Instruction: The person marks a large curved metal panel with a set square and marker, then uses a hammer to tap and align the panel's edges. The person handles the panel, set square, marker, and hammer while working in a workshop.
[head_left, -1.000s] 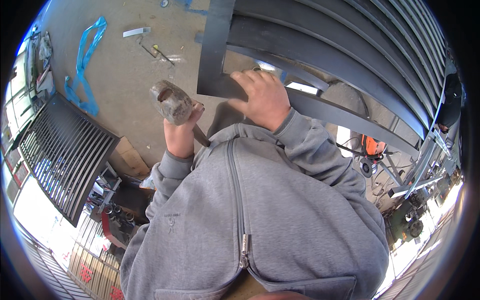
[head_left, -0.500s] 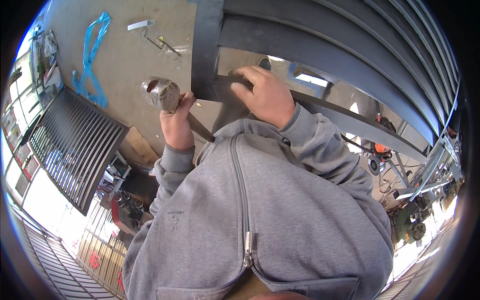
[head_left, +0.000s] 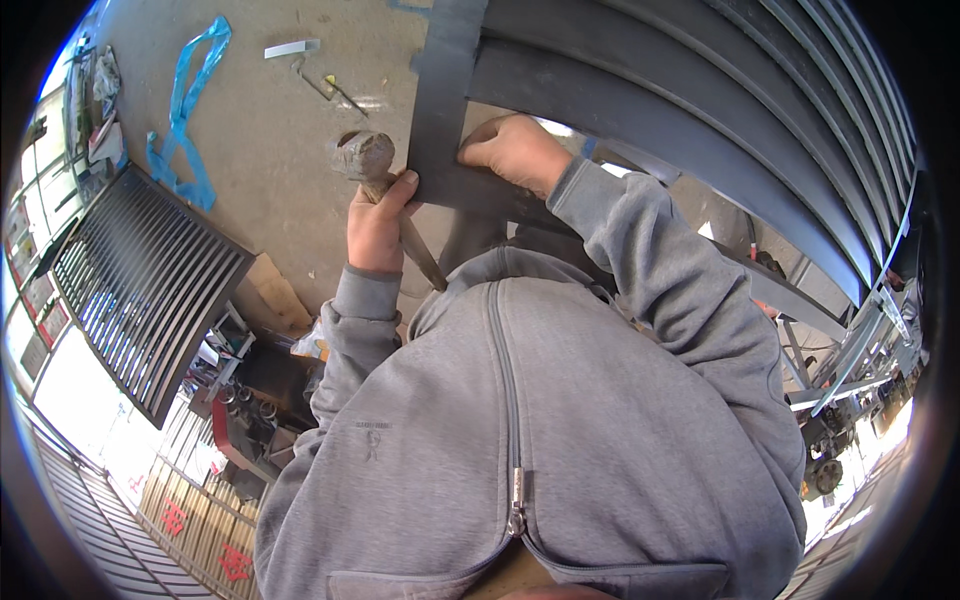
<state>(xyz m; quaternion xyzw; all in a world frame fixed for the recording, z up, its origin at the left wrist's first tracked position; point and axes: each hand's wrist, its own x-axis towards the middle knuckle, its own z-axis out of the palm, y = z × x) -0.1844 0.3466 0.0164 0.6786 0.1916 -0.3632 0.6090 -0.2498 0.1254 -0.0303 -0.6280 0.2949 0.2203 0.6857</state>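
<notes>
My left hand (head_left: 377, 228) is wrapped around the wooden handle of a hammer (head_left: 362, 156) with a thick, worn grey head. The head points up, away from my body, and the handle slants down to my jacket. Beside my left thumb is the corner of a dark grey louvred metal frame (head_left: 440, 110). My right hand (head_left: 515, 155) is closed on the inner edge of that frame near the corner, its fingers curled down into the opening. Those fingertips are mostly hidden.
Blue plastic sheeting (head_left: 185, 120), a pale strip (head_left: 291, 48) and a thin rod (head_left: 347, 99) lie on the concrete floor. A second slatted panel (head_left: 140, 285) leans at the left, near a wooden board (head_left: 277, 290). Metal stand legs (head_left: 800, 360) stand at the right.
My right hand has gone from lying spread over the frame's edge to curling around it. The hammer and left hand have shifted right, closer to the corner. The frame appears farther right.
</notes>
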